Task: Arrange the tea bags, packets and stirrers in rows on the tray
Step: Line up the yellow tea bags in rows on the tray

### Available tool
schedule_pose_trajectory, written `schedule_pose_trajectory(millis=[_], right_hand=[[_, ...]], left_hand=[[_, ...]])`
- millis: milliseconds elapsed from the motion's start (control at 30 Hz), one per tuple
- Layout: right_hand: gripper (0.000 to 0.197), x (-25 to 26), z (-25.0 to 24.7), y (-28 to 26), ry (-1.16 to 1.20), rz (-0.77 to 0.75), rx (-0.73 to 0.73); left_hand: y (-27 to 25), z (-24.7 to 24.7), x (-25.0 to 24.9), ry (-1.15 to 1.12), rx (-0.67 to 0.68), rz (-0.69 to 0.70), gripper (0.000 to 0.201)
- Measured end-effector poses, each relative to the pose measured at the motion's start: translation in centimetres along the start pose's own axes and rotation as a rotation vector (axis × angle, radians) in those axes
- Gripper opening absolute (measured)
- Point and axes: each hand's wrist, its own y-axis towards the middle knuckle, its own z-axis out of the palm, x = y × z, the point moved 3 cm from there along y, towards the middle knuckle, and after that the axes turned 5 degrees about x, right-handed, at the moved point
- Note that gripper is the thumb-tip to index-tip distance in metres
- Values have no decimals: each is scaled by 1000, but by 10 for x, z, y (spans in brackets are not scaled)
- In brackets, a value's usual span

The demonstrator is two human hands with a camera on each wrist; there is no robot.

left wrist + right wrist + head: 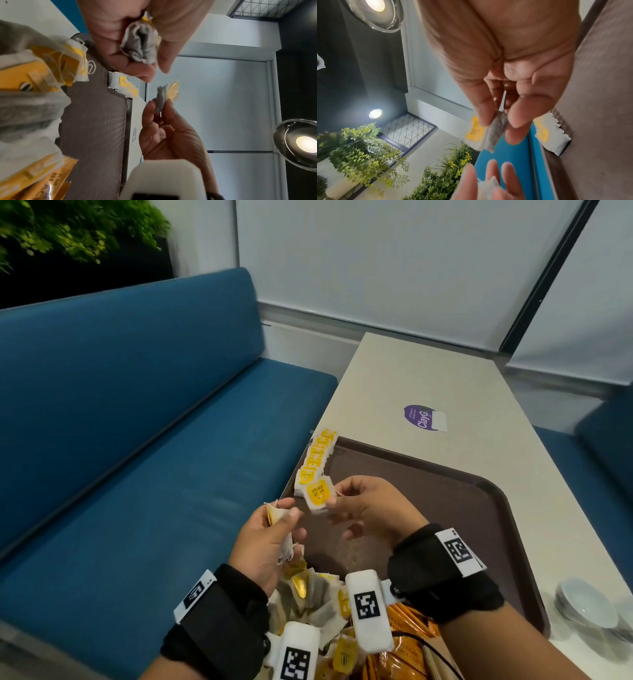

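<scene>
A brown tray (pixel 445 491) lies on the pale table. A row of white tea bags with yellow tags (pixel 317 455) runs along the tray's left rim. Just at the near end of that row, my right hand (pixel 334 501) pinches one yellow-tagged tea bag (pixel 319 494) between thumb and fingers above the tray; the right wrist view shows the same bag (pixel 484 131). My left hand (pixel 287 518) grips a small bunch of tea bags (pixel 279 522), held over the tray's left edge (pixel 140 44). A loose pile of tea bags (pixel 315 601) and orange packets (pixel 404 645) lie at the tray's near end.
A blue bench (pixel 137 440) runs along the table's left side. A purple sticker (pixel 423 418) marks the table beyond the tray. Stacked pale bowls (pixel 582 604) stand at the right, next to the tray's near right corner. The tray's middle (pixel 96 121) is bare.
</scene>
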Motion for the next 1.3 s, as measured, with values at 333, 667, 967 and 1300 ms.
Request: schedule_pose_trajectory(millis=[333, 667, 967, 1300], right_hand=[[12, -10, 14, 9, -69, 13, 3], [10, -5, 15, 16, -87, -1, 5], [5, 13, 13, 33, -176, -63, -87], [22, -15, -1, 112, -365, 232, -101]], left_hand=[[5, 1, -1, 110, 35, 82, 14], [8, -8, -3, 299, 41, 117, 14], [16, -18, 0, 274, -29, 66, 19], [10, -25, -3, 109, -58, -52, 19]])
